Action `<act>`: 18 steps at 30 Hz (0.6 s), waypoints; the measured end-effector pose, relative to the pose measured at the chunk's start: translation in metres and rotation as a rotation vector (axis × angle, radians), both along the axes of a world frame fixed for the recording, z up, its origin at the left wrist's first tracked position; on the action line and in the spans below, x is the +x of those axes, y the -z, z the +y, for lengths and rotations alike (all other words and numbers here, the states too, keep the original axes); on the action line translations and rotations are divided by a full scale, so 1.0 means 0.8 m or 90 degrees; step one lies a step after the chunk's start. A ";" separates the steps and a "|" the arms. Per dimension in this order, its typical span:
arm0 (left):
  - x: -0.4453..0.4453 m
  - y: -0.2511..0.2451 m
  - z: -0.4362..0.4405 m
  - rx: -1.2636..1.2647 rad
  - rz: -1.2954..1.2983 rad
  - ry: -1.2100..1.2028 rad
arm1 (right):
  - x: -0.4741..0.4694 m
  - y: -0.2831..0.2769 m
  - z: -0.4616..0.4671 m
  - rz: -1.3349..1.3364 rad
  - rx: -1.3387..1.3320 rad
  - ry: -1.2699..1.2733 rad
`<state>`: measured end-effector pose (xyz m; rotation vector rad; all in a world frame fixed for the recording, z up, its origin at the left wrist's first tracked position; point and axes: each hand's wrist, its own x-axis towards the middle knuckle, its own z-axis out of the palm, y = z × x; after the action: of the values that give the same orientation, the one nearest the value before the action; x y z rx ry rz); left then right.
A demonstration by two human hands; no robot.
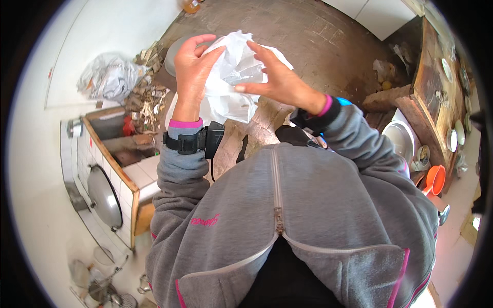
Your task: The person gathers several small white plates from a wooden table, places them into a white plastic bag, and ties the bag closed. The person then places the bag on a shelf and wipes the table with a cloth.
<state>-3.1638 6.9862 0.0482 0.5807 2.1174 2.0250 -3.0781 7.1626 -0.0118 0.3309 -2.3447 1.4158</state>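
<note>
A crumpled, thin white plastic bag (235, 73) is between my two hands, above the floor. My left hand (194, 63) holds it at the left side, with the thumb over the film and the index finger raised. At the other side my right hand (279, 79) has the bag's film between its spread thumb and fingers. The thumb lies across the near folds, and some fingertips are hidden by the film. The bag looks loosely bunched, with its lower part hanging towards me. Its contents cannot be made out.
Left, a tiled masonry stove (144, 173) has a wooden edge; a round metal lid (104, 196) lies on its tiles. Beyond are wood scraps (148, 106) and a stuffed plastic bag (111, 77). Right, a wooden table (433, 88) stands near a metal basin (400, 140) and an orange dipper (436, 180).
</note>
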 end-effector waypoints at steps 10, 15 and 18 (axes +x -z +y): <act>-0.166 -0.043 0.170 -0.088 0.134 0.235 | -0.142 0.078 0.257 -0.051 0.391 0.360; -0.267 0.000 0.217 -0.407 0.344 0.333 | -0.137 0.141 0.319 -0.218 0.091 0.585; -0.320 0.087 0.233 -0.676 0.646 0.389 | -0.118 0.168 0.325 -0.153 0.007 0.650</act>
<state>-3.4202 7.1724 -0.0211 1.8753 2.4943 0.0845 -3.1724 7.4224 -0.1459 -0.9536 -2.1193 0.9289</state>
